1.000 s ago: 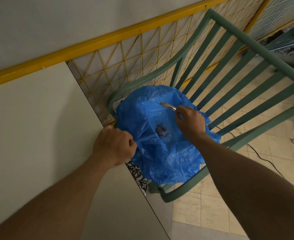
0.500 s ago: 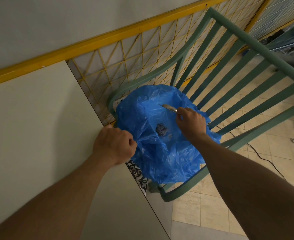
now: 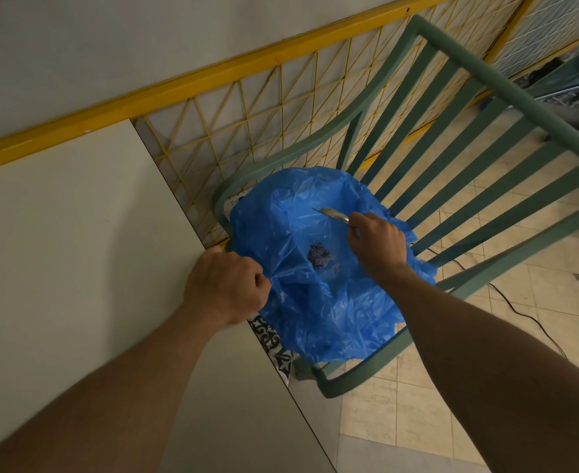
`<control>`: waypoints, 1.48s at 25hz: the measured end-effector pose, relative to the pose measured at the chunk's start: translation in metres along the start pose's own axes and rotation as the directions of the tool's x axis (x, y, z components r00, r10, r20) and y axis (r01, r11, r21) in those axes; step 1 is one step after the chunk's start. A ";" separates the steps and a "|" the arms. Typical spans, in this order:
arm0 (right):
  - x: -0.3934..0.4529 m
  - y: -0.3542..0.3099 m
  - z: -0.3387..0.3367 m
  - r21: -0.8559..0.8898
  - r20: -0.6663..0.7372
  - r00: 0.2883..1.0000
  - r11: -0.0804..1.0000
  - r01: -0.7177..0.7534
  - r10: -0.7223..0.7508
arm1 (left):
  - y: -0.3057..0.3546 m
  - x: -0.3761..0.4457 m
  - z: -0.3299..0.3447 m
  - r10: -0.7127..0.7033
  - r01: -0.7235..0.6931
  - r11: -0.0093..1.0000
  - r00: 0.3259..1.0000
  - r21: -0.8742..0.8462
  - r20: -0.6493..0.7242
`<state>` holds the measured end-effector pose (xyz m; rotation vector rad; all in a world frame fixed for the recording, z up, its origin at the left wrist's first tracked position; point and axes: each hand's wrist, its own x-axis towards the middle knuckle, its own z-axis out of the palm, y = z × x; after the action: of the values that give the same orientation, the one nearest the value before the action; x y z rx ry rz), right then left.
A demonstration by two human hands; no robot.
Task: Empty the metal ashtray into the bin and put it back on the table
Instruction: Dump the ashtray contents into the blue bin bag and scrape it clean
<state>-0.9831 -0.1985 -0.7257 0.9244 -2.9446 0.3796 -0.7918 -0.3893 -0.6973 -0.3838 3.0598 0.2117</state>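
No writing anywhere; right hand (image 3: 376, 244) is pinching the ashtray (image 3: 332, 214) over the blue bag (image 3: 315, 302), left hand (image 3: 226, 288) is gripping its edge beside the pale table (image 3: 76, 250).

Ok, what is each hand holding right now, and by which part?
The right hand holds the metal ashtray by its near edge, tipped over the blue bin bag. The left hand grips the bag's rim beside the table.
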 end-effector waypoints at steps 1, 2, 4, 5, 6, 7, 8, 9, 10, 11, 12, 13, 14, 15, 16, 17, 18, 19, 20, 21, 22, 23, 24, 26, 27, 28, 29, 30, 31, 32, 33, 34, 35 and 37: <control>0.000 0.000 0.000 0.004 -0.018 1.000 1.000 0.002 -0.002 | 0.000 0.000 0.000 0.001 -0.001 1.000 1.000 0.000 0.001; 0.000 0.000 0.000 0.008 -0.047 0.999 1.000 0.007 -0.007 | 0.000 0.000 0.000 0.001 -0.001 1.000 1.000 0.000 0.001; 0.001 0.001 0.001 0.010 -0.112 0.994 1.000 0.021 -0.020 | 0.000 0.000 0.000 0.001 -0.001 1.000 1.000 -0.001 0.001; 0.002 0.002 0.001 0.001 -0.109 0.994 1.000 0.025 -0.025 | 0.000 0.000 0.000 -0.001 0.001 1.000 1.000 -0.001 -0.001; 0.003 0.003 0.002 -0.017 -0.071 0.997 1.000 0.025 -0.026 | 0.000 0.000 0.000 -0.004 0.004 1.000 1.000 -0.002 -0.001; 0.003 0.003 0.004 -0.035 -0.019 1.000 0.999 0.022 -0.022 | 0.000 0.000 0.000 -0.005 0.005 1.000 1.000 -0.005 0.001; 0.002 0.004 0.005 -0.045 0.015 1.000 0.999 0.016 -0.015 | 0.000 0.000 0.000 -0.005 0.005 1.000 1.000 -0.008 0.004; 0.001 0.004 0.005 -0.045 0.020 1.000 0.999 0.009 -0.008 | 0.000 0.000 0.000 -0.005 0.005 1.000 1.000 -0.010 0.005; 0.000 0.004 0.005 -0.040 0.013 1.000 0.999 0.003 -0.003 | 0.000 0.000 -0.001 -0.005 0.005 1.000 1.000 -0.012 0.005; 0.000 0.005 0.006 -0.036 0.005 1.000 0.999 0.000 0.001 | 0.000 0.000 -0.001 -0.006 0.006 1.000 1.000 -0.013 0.006; -0.001 0.005 0.006 -0.035 -0.001 1.000 0.999 0.000 0.000 | 0.000 0.000 -0.001 -0.005 0.005 1.000 1.000 -0.015 0.007; -0.001 0.004 0.005 -0.036 -0.011 1.000 0.999 0.003 -0.003 | 0.000 0.000 -0.001 -0.005 0.005 1.000 1.000 -0.017 0.006; -0.001 0.005 0.005 -0.033 -0.030 0.999 0.999 0.008 -0.009 | 0.000 0.000 -0.001 -0.004 0.004 1.000 1.000 -0.018 0.004; -0.001 0.004 0.004 -0.023 -0.065 0.998 1.000 0.016 -0.018 | 0.000 0.000 -0.001 -0.003 0.004 1.000 1.000 -0.017 0.002; -0.001 0.004 0.003 -0.011 -0.112 0.993 1.000 0.027 -0.028 | 0.001 -0.001 -0.001 -0.003 0.003 1.000 1.000 -0.016 0.002; -0.001 0.004 0.002 -0.006 -0.156 0.987 0.999 0.034 -0.035 | 0.001 -0.001 -0.001 -0.003 0.003 1.000 1.000 -0.017 0.002; 0.000 0.005 0.001 -0.011 -0.176 0.984 0.999 0.034 -0.035 | 0.000 -0.001 -0.001 -0.004 0.004 1.000 1.000 -0.019 0.002; 0.001 0.005 0.001 -0.022 -0.164 0.986 0.999 0.027 -0.031 | 0.000 -0.001 -0.001 -0.004 0.004 1.000 1.000 -0.020 0.001; 0.002 0.006 0.001 -0.033 -0.132 0.991 0.999 0.020 -0.024 | 0.000 -0.001 -0.001 -0.005 0.005 1.000 1.000 -0.020 0.000; 0.002 0.007 0.002 -0.043 -0.094 0.996 0.999 0.009 -0.013 | -0.001 -0.001 -0.001 -0.005 0.005 1.000 1.000 -0.019 0.000; 0.001 0.009 0.003 -0.057 -0.069 0.998 0.998 -0.003 -0.001 | 0.000 -0.001 -0.001 -0.004 0.004 1.000 1.000 -0.019 0.003; 0.000 0.009 0.004 -0.071 -0.061 0.998 0.997 -0.011 0.006 | 0.000 -0.001 -0.001 -0.003 0.003 1.000 1.000 -0.017 0.005; -0.001 0.010 0.005 -0.080 -0.060 0.998 0.997 -0.013 0.008 | 0.000 -0.001 -0.001 -0.003 0.004 1.000 1.000 -0.015 0.006; -0.002 0.010 0.005 -0.085 -0.060 0.998 0.996 -0.009 0.004 | 0.000 -0.001 -0.001 -0.003 0.003 1.000 1.000 -0.016 0.008; -0.002 0.010 0.006 -0.082 -0.068 0.998 0.997 -0.008 0.002 | 0.000 -0.001 -0.001 -0.004 0.004 1.000 1.000 -0.014 0.008; -0.002 0.011 0.005 -0.076 -0.089 0.996 0.997 -0.006 -0.001 | 0.000 -0.001 -0.001 -0.004 0.004 1.000 1.000 -0.010 0.010; -0.001 0.012 0.005 -0.068 -0.123 0.992 0.998 -0.005 -0.004 | 0.000 -0.001 -0.001 -0.004 0.004 1.000 1.000 -0.007 0.012; 0.000 0.012 0.005 -0.058 -0.158 0.987 0.998 -0.006 -0.003 | 0.000 -0.001 -0.001 -0.002 0.002 1.000 1.000 -0.007 0.012; 0.000 0.013 0.004 -0.052 -0.181 0.983 0.999 -0.012 0.002 | 0.000 -0.001 -0.001 0.000 0.000 1.000 1.000 -0.010 0.011; 0.001 0.014 0.005 -0.049 -0.181 0.983 0.999 -0.019 0.010 | 0.000 -0.001 -0.001 0.002 -0.002 1.000 1.000 -0.013 0.010; 0.002 0.015 0.006 -0.048 -0.156 0.988 0.999 -0.027 0.019 | 0.000 0.000 -0.001 0.003 -0.003 1.000 1.000 -0.016 0.010; 0.002 0.015 0.007 -0.042 -0.109 0.994 0.998 -0.037 0.033 | 0.000 -0.001 -0.001 0.004 -0.004 1.000 1.000 -0.018 0.009; 0.001 0.016 0.009 -0.034 -0.055 0.997 0.998 -0.055 0.053 | 0.000 -0.001 -0.001 0.005 -0.005 1.000 1.000 -0.019 0.008; -0.002 0.018 0.013 -0.023 0.010 0.994 0.994 -0.104 0.105 | 0.000 -0.002 -0.001 0.006 -0.006 1.000 1.000 -0.016 0.002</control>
<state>-0.9910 -0.1866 -0.7424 0.7747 -3.0093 0.3454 -0.7904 -0.3886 -0.6961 -0.3758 3.0597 0.2372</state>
